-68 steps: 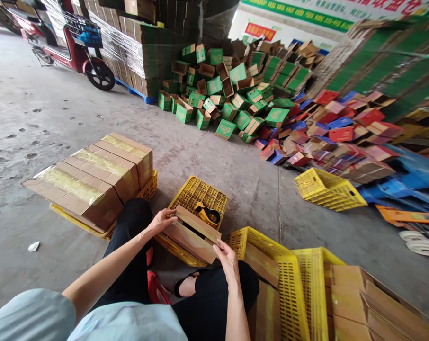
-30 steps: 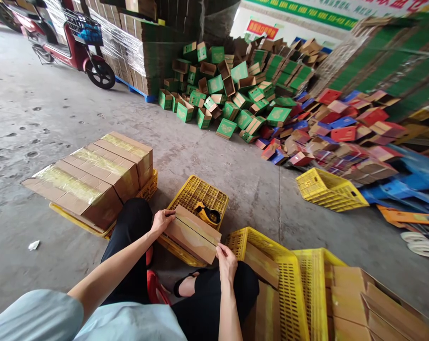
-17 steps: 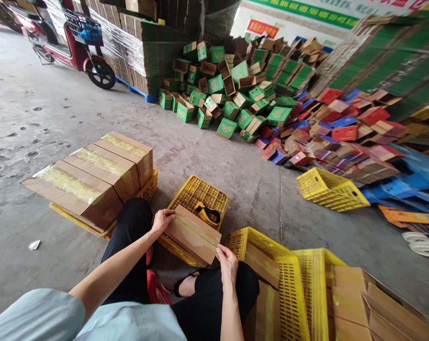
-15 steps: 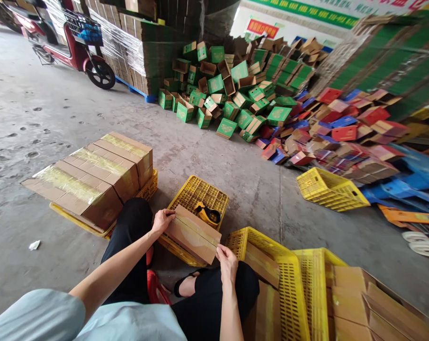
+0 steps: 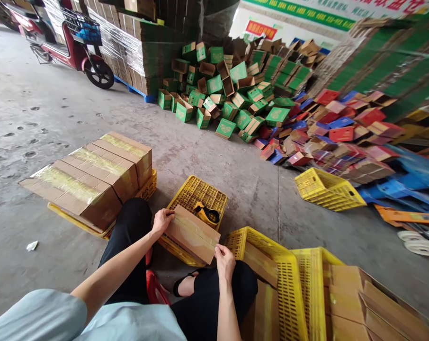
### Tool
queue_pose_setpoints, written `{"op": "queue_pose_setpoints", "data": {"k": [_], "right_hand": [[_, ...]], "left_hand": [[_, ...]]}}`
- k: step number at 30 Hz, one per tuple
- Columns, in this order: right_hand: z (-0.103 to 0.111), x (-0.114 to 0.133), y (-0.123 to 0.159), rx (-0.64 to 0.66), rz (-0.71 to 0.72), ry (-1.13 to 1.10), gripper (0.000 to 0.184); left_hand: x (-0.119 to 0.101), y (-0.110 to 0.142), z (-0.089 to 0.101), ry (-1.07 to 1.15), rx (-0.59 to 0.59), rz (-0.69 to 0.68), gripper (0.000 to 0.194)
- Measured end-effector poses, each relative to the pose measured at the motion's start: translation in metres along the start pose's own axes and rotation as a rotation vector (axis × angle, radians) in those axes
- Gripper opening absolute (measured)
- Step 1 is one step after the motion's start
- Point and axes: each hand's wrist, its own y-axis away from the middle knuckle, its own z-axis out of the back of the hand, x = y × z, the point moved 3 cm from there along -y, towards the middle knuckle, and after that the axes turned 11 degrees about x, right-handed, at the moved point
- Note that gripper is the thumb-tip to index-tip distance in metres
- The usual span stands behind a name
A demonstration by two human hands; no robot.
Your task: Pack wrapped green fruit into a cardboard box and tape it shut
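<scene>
A small brown cardboard box (image 5: 191, 237) rests on an upturned yellow plastic crate (image 5: 200, 189) between my knees. A seam runs along its upper face, with a shiny strip of tape over part of it. My left hand (image 5: 162, 221) is closed at the far left end of the box, fingertips pinching the edge by the seam. At the opposite end, my right hand (image 5: 225, 260) pinches the other edge, thumb and fingers together. Right behind the box, on the crate, lies a yellow and black tape dispenser (image 5: 207, 214). The underside of the box is hidden.
Three taped boxes (image 5: 93, 170) sit on a crate at my left. At my right, yellow crates (image 5: 292, 284) hold more cardboard boxes. Ahead are a heap of green cartons (image 5: 225, 128), red and blue cartons (image 5: 342, 135), another crate (image 5: 328, 189) and a parked scooter (image 5: 68, 47).
Both hands stay at the ends of the box, with the right fingers shifted very slightly. The whole view has drifted a little to the left.
</scene>
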Motion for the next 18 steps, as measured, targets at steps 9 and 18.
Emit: {"op": "queue_pose_setpoints", "data": {"k": [9, 18], "right_hand": [[-0.0031, -0.001, -0.0032, -0.065, 0.06, 0.21, 0.03], [-0.0085, -0.006, -0.0053, -0.095, 0.103, 0.323, 0.031]], "left_hand": [[-0.0011, 0.0001, -0.0001, -0.007, -0.003, 0.016, 0.017], [0.0001, -0.0008, -0.0011, -0.027, -0.002, 0.012, 0.015]]}}
